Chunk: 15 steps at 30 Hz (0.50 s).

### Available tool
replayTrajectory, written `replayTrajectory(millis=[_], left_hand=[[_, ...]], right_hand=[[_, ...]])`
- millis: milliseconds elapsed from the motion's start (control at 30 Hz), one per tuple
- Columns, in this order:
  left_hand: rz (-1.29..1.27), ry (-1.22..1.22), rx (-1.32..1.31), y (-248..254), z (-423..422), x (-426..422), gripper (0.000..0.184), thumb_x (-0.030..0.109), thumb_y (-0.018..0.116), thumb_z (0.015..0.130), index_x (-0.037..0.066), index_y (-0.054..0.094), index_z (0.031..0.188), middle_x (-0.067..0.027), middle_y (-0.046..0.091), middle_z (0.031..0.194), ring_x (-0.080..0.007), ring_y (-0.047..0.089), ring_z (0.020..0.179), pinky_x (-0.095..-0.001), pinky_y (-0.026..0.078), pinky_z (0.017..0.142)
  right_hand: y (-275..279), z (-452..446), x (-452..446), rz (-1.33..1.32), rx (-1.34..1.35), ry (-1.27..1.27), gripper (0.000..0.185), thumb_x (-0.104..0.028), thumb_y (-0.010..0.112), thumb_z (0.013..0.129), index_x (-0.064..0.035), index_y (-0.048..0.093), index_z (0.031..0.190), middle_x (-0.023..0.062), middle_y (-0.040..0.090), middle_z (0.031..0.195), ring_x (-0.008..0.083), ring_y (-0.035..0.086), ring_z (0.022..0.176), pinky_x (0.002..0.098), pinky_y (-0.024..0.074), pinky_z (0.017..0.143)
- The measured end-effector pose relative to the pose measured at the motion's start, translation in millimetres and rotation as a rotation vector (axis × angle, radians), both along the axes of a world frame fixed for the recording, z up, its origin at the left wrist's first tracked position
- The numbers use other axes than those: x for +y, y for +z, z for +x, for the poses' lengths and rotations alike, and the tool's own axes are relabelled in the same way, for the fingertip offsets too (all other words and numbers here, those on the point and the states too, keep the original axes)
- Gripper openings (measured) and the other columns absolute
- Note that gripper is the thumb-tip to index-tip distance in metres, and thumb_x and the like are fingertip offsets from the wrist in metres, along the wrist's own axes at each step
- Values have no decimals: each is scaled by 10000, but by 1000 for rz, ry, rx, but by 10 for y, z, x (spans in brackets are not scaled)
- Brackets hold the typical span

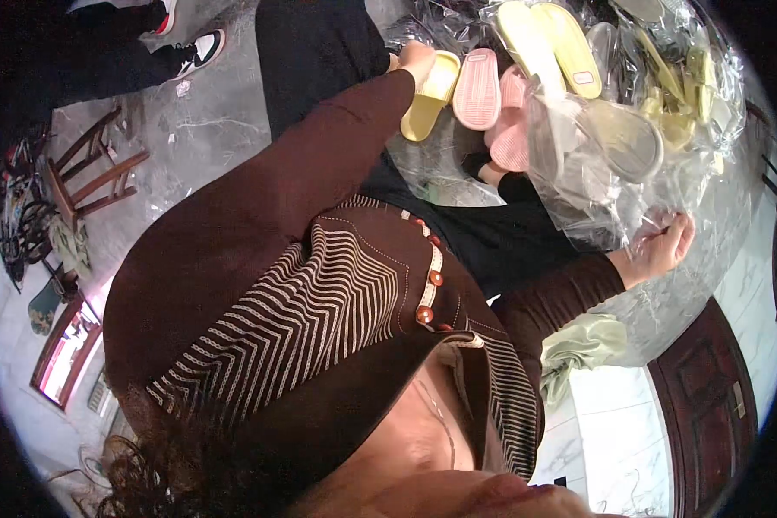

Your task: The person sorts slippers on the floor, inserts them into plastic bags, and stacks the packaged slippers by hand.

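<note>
My left hand [416, 62] is closed around the side of a yellow slipper [426, 105]. Beside it lie a pink slipper [476, 90], sole side showing, and another pink slipper [511, 138]. My right hand [661, 249] is closed, pinching the edge of a clear plastic bag [591, 186]. A grey slipper [622, 141] shows behind the clear plastic. Above these lie pale yellow slippers [570, 50], one with a small label near its end.
More slippers in crinkled clear plastic [699, 78] are heaped at the upper right. Another person's sneaker [200, 53] stands at the upper left, near a wooden stool [95, 173]. A pale green cloth [583, 345] lies by my right forearm; a dark door [708, 388] is at lower right.
</note>
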<state>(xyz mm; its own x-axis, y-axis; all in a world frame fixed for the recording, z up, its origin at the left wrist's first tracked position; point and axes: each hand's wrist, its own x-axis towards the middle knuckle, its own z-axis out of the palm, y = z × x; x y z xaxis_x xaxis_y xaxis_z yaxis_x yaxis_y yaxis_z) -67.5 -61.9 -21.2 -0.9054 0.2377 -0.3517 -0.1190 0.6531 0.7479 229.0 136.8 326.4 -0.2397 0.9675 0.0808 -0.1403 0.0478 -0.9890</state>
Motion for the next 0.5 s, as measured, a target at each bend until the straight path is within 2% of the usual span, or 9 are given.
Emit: replayTrajectory(millis=[100, 133, 200, 267, 333, 500], left_hand=[[156, -221, -201, 232, 181, -25, 390, 360, 584, 728, -28, 604, 750, -165, 614, 697, -281, 613, 686, -363, 463, 602], [157, -231, -208, 315, 259, 58, 390, 360, 584, 728, -28, 604, 750, -165, 614, 697, -281, 613, 686, -363, 463, 602], [195, -499, 35, 450, 440, 275, 508, 446, 600, 708, -9, 588, 934, -181, 605, 866, -292, 583, 870, -368, 458, 704], [181, -689, 317, 609, 716, 516, 572, 421, 614, 729, -19, 512, 1080, -187, 464, 1166, -280, 475, 1050, -336, 390, 878], [333, -877, 269, 1070, 897, 700, 622, 445, 605, 733, -1, 467, 1142, -190, 354, 1273, -271, 392, 1148, -330, 355, 923], [455, -925, 23, 1088, 1239, 1081, 665, 461, 601, 734, 14, 422, 1193, -193, 366, 1265, -273, 366, 1179, -334, 353, 929]], right_hand=[[-140, 143, 57, 41, 126, 7, 55, -46, 528, 822, 0, 558, 818, 83, 579, 749, 137, 511, 538, 215, 409, 444], [-198, 241, 87, 7, 153, 6, 57, -55, 529, 823, -4, 553, 827, 92, 580, 756, 152, 531, 570, 232, 428, 452], [-287, 394, 126, -62, 208, 1, 67, -74, 530, 824, -13, 545, 845, 112, 583, 771, 181, 569, 633, 264, 467, 468], [-284, 435, 103, -65, 215, 5, 78, -85, 534, 822, -17, 539, 858, 120, 585, 776, 190, 578, 654, 283, 484, 485], [-260, 473, 78, -78, 235, 36, 106, -107, 541, 820, -24, 527, 884, 136, 589, 787, 209, 596, 695, 322, 517, 518], [-378, 732, 90, -131, 225, 96, 154, -118, 534, 823, -25, 510, 943, 146, 594, 809, 221, 599, 704, 369, 543, 557]])
